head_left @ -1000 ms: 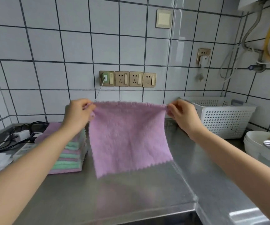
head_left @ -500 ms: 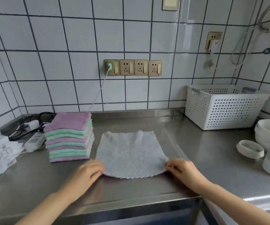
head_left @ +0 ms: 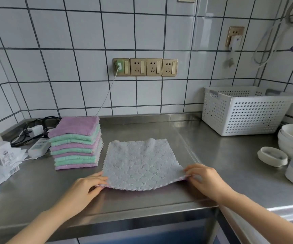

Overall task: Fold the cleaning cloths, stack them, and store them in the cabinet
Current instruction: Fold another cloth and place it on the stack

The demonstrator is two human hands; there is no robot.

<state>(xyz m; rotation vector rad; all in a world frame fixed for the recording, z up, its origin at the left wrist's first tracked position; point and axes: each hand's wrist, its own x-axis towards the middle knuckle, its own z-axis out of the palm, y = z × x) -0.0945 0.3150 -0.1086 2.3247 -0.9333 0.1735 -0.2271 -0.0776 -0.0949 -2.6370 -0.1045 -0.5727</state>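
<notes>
near edge of square grey textured cloth [head_left: 142, 162] now lifted slightly off stainless steel bench [head_left: 212, 155]; left hand [head_left: 85, 187], right hand [head_left: 205, 180] pinching its near corners. stack of folded pink and green cloths [head_left: 75, 143] just left.

Both hands [head_left: 87, 184] have now lifted the cloth's [head_left: 142, 162] near edge.

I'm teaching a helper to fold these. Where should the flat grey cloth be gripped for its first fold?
Pinch the two near corners of the grey cloth, coming from the counter's front edge, as the left hand and right hand do. It lies flat and square, near edge already slightly lifted.
</notes>
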